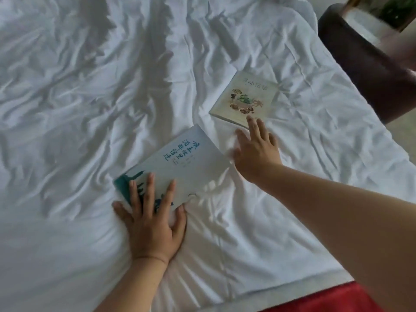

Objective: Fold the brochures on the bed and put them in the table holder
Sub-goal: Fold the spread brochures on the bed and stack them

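We look down on a bed covered by a crumpled white sheet [78,97]. Near the middle lies a blue-and-white brochure [180,163], closed and flat, with dark printed characters on its cover.

The left hand [150,224] rests on the near end of this blue brochure. Its fingers are straight and spread, pressing the cover down into the sheet, and its thumb lies on the cloth beside it.

Beyond the blue brochure and to its right lies a second, cream brochure [247,97] with a drawing of food on its cover. The two are near each other but not touching.

The right hand [256,149] reaches out just right of the blue brochure, fingers spread and holding nothing. Its fingertips arrive at the near edge of the cream brochure. The hand is blurred, so we cannot tell whether they touch the paper.

Far to the right of the blue brochure, past the bed's edge, stands a dark brown piece of furniture [360,70]. We see no holder. A red strip [326,296] shows at the near edge.

We judge both brochures are folded and the step in hand is gathering them. To do it well, draw the cream brochure toward the blue one while the left hand pins the blue, then square the edges before lifting. The soft sheet gives, so slide a thumb under the stack rather than pinching from above.
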Tool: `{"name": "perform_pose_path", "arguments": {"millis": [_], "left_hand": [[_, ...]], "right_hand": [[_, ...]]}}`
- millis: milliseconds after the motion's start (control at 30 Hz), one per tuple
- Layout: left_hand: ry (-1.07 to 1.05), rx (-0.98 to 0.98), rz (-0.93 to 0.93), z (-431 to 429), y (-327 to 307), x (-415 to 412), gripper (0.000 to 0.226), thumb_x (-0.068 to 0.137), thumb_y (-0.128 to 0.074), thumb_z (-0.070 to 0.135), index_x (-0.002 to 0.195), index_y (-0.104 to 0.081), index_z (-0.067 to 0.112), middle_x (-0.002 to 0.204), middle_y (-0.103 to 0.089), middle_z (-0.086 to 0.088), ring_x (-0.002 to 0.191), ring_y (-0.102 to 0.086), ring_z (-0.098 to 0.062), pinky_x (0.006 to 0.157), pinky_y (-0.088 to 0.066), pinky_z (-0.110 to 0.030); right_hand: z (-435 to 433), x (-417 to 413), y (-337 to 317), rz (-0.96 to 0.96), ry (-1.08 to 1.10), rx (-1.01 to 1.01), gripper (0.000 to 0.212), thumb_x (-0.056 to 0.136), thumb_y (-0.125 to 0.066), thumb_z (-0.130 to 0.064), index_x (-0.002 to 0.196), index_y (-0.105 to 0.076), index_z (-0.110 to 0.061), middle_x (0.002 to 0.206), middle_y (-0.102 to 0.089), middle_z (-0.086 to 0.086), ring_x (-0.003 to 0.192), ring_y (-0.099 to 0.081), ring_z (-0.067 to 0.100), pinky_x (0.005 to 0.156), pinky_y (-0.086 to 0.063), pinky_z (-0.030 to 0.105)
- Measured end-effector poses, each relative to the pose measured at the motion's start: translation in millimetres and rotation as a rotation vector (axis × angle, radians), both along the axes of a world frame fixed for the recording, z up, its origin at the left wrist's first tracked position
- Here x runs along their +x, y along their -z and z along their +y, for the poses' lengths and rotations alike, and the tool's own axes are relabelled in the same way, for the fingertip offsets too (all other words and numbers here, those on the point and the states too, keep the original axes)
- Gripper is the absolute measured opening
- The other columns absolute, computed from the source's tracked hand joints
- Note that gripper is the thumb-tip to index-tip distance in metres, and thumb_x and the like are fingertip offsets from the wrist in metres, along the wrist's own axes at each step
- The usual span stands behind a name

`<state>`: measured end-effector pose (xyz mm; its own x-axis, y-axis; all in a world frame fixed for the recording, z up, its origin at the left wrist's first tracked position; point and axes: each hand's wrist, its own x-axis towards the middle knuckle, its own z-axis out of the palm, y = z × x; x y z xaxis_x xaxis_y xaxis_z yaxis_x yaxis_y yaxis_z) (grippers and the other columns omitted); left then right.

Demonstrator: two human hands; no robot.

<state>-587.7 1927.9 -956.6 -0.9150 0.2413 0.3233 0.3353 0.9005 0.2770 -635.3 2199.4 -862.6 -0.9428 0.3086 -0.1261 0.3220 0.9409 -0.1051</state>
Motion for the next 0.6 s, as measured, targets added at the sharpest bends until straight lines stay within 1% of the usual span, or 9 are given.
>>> {"name": "perform_pose_path", "arguments": {"millis": [100, 167, 200, 267, 300, 367, 467, 600], "left_hand": [[0.012, 0.013, 0.000, 0, 3, 0, 0.061, 0.089, -0.050, 0.048, 0.148, -0.049, 0.036, 0.167, -0.027, -0.010, 0.155, -0.010, -0.043, 0.113, -0.005, -0.078], [0.011, 0.012, 0.009, 0, 3, -3, 0.061, 0.089, -0.050, 0.048, 0.149, -0.047, 0.037, 0.167, -0.026, -0.010, 0.155, -0.010, -0.042, 0.114, -0.004, -0.077], [0.006, 0.015, 0.012, 0, 4, -3, 0.061, 0.090, -0.050, 0.048, 0.150, -0.047, 0.037, 0.167, -0.026, -0.010, 0.155, -0.010, -0.042, 0.115, -0.002, -0.076], [0.008, 0.016, 0.018, 0, 4, -3, 0.061, 0.090, -0.050, 0.048, 0.150, -0.045, 0.038, 0.167, -0.025, -0.010, 0.156, -0.009, -0.041, 0.115, -0.001, -0.075], [0.012, 0.013, 0.022, 0, 4, -2, 0.061, 0.091, -0.050, 0.048, 0.150, -0.045, 0.038, 0.168, -0.024, -0.009, 0.156, -0.009, -0.041, 0.115, -0.001, -0.075], [0.012, 0.012, 0.028, -1, 5, -2, 0.060, 0.091, -0.050, 0.049, 0.151, -0.045, 0.039, 0.168, -0.024, -0.009, 0.156, -0.009, -0.041, 0.116, 0.000, -0.074], [0.013, 0.016, 0.038, -2, 7, -2, 0.060, 0.091, -0.050, 0.049, 0.150, -0.046, 0.039, 0.168, -0.024, -0.008, 0.156, -0.010, -0.040, 0.116, 0.000, -0.073], [0.026, 0.027, 0.013, -4, 4, -5, 0.060, 0.091, -0.049, 0.048, 0.151, -0.045, 0.038, 0.168, -0.024, -0.008, 0.155, -0.010, -0.041, 0.115, -0.002, -0.074]], "right_hand": [[10, -15, 1, -0.019, 0.017, 0.027, 0.043, 0.103, -0.041, -0.032, 0.144, -0.047, -0.023, 0.173, 0.009, 0.005, 0.159, 0.010, 0.027, 0.124, -0.010, 0.047], [10, -21, 2, -0.036, 0.002, 0.033, 0.043, 0.102, -0.042, -0.030, 0.144, -0.050, -0.021, 0.173, 0.010, 0.005, 0.159, 0.010, 0.026, 0.124, -0.010, 0.046], [9, -23, 4, -0.049, 0.008, 0.025, 0.045, 0.102, -0.041, -0.029, 0.146, -0.048, -0.021, 0.173, 0.010, 0.004, 0.159, 0.009, 0.025, 0.125, -0.009, 0.046], [6, -26, 7, -0.086, 0.026, 0.026, 0.056, 0.101, -0.042, -0.027, 0.155, -0.036, -0.020, 0.173, 0.009, 0.005, 0.159, 0.007, 0.025, 0.126, -0.008, 0.044], [4, -27, 9, -0.104, 0.029, 0.042, 0.062, 0.099, -0.044, -0.027, 0.159, -0.029, -0.018, 0.172, 0.007, 0.007, 0.159, 0.005, 0.026, 0.126, -0.008, 0.043], [0, -27, 12, -0.112, 0.027, 0.073, 0.072, 0.096, -0.050, -0.028, 0.161, -0.022, -0.016, 0.172, 0.003, 0.009, 0.158, 0.001, 0.028, 0.126, -0.009, 0.043], [-7, -19, 14, -0.101, 0.029, 0.092, 0.075, 0.095, -0.051, -0.029, 0.162, -0.019, -0.015, 0.172, -0.001, 0.009, 0.158, -0.003, 0.028, 0.126, -0.013, 0.042], [-23, 14, 16, -0.069, -0.004, 0.095, 0.068, 0.097, -0.048, -0.023, 0.160, -0.025, -0.015, 0.172, -0.005, 0.009, 0.157, -0.005, 0.025, 0.124, -0.015, 0.039]]}}
